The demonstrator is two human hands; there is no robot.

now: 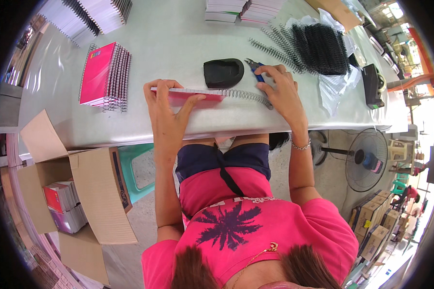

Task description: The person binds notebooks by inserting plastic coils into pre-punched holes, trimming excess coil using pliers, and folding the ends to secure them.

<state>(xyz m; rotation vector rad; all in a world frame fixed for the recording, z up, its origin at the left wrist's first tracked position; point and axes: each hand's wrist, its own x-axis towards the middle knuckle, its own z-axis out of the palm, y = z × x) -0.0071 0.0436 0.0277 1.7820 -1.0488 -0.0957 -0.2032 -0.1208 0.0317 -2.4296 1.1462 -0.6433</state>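
My left hand (168, 108) grips a pink-covered notebook (205, 96) held on edge, thumb on the near side and fingers over its left end. A spiral wire coil (248, 95) runs into the right part of its edge, and its loose length sticks out to the right. My right hand (282, 91) is just beyond the coil's free end, thumb and forefinger around the blue handle of cutting pliers (259, 73). The pliers' jaws point away and to the left. A black hollow block (223, 72) with a rounded end sits behind the notebook.
Coil-bound pink notebooks (101, 77) are stacked at left on the table (164, 48). Black coils (320, 48) lie on paper at right, beside a black tape dispenser (372, 86). Paper stacks (246, 9) stand at the back. An opened carton (96, 192) and a fan (366, 159) flank me.
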